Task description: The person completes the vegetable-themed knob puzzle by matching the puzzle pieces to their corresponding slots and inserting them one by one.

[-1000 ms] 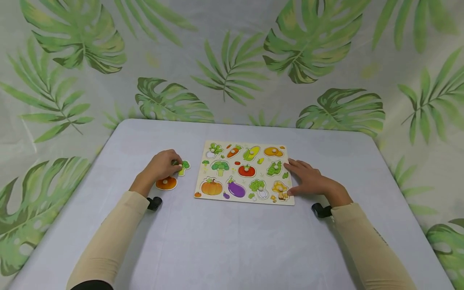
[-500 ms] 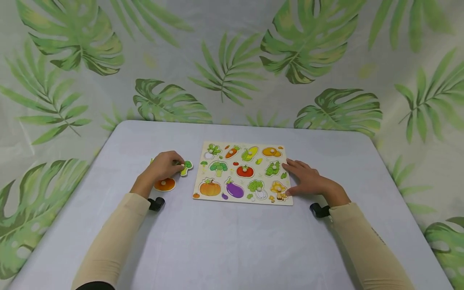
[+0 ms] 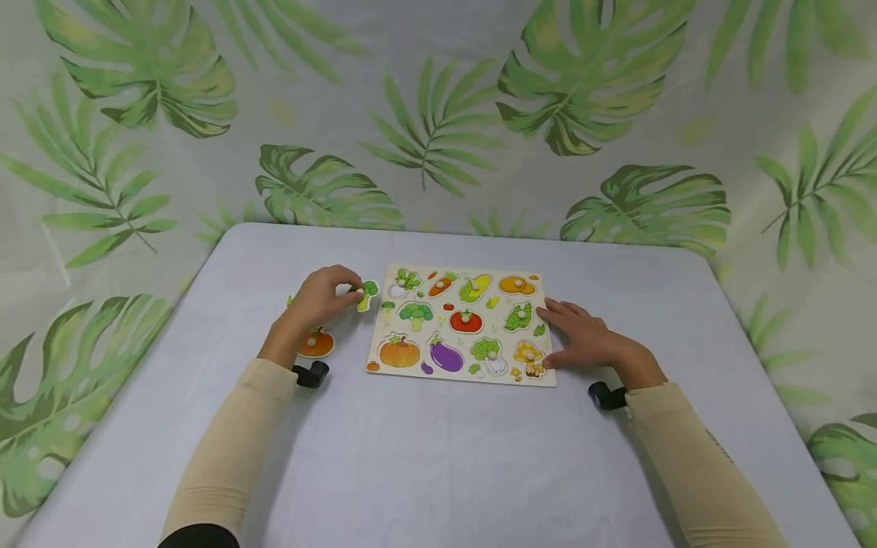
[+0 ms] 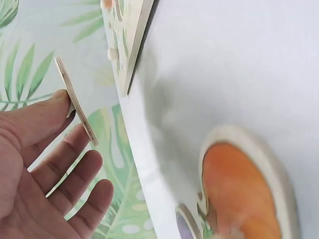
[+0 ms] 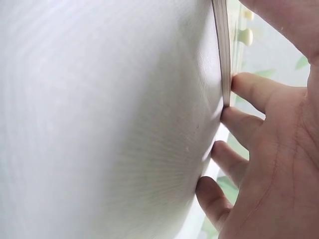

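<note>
My left hand pinches a flat wooden broccoli puzzle piece between thumb and fingers. In the left wrist view the broccoli piece is seen edge-on, held up off the table, with the other fingers loosely spread. It is just left of the vegetable puzzle board. My right hand rests at the board's right edge, fingers spread; in the right wrist view its fingertips touch the board's edge and the tabletop.
An orange pumpkin piece lies under the left wrist. Beside it in the left wrist view is a partly cut-off purple piece. A white cloth covers the table, with a leaf-patterned backdrop behind.
The left hand has lifted the broccoli piece and carried it right and slightly away, closer to the board. More of the pumpkin piece shows. The right hand stays in place.
</note>
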`<state>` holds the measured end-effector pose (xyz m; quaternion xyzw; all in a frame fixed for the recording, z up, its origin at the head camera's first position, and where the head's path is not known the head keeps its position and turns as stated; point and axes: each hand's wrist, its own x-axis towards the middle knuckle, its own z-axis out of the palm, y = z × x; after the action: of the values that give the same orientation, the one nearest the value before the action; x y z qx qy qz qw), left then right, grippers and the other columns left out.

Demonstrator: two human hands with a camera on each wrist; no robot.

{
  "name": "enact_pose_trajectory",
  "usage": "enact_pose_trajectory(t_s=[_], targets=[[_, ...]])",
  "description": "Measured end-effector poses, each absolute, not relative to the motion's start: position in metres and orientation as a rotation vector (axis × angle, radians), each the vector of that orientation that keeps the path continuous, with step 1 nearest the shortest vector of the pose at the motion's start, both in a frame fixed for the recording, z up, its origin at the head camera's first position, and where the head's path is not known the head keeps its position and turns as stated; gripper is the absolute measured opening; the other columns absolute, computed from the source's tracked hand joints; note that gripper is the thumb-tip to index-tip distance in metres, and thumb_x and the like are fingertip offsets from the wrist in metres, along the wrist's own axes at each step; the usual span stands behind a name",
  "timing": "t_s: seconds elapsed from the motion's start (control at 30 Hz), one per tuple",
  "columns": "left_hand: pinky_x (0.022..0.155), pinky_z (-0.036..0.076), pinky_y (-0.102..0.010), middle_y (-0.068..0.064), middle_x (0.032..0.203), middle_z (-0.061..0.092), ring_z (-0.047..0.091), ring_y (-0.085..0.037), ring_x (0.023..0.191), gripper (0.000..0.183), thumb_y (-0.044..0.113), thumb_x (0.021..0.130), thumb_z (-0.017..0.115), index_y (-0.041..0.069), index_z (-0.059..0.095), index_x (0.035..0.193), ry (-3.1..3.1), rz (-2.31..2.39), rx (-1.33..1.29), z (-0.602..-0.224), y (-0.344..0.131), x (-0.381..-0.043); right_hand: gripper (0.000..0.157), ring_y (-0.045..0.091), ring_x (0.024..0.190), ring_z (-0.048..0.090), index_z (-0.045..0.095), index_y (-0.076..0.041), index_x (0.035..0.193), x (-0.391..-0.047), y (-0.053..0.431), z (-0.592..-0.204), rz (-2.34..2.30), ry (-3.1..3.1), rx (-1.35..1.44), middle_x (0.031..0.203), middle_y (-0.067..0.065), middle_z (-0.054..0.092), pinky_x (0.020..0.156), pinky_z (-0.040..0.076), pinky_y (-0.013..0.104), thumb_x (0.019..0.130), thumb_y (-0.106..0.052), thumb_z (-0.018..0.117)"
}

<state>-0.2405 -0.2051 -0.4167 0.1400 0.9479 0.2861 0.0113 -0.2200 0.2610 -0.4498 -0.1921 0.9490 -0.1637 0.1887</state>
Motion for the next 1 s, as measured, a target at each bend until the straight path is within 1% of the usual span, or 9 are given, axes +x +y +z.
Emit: enact_pose_trajectory(t_s=[0.17,0.73,1.0], targets=[[0.109,0.044,-0.054,-0.015,0.121,0.069,0.06,-0.035,0.118,0.016,0.015,0.094,0.067,0.006,0.073,0.105,2.946,0.896,0.475,-0.417,-0.198,-0.24,0.103,0.044,0.152,0.009,0.025,-0.012,0.158,-0.22,0.26,-0.45,-0.454,2.66,-0.516,0.167,0.016,0.014,0.111,0.017,0.078,0.078,-0.047,0.08],[0.11,0.046,-0.049,-0.011,0.118,0.07,0.061,-0.03,0.117,0.013,0.019,0.092,0.069,0.008,0.074,0.098,2.917,0.884,0.651,-0.412,-0.163,-0.239,0.102,0.045,0.152,0.01,0.027,-0.012,0.157,-0.219,0.26,-0.451,-0.462,2.671,-0.515,0.167,0.016,0.015,0.111,0.016,0.079,0.078,-0.046,0.08],[0.11,0.046,-0.048,-0.009,0.116,0.071,0.061,-0.03,0.117,0.013,0.018,0.092,0.069,0.009,0.075,0.099,2.891,0.84,0.71,-0.416,-0.149,-0.236,0.102,0.045,0.152,0.01,0.027,-0.013,0.158,-0.22,0.261,-0.451,-0.458,2.672,-0.523,0.167,0.016,0.015,0.111,0.016,0.079,0.078,-0.047,0.08]])
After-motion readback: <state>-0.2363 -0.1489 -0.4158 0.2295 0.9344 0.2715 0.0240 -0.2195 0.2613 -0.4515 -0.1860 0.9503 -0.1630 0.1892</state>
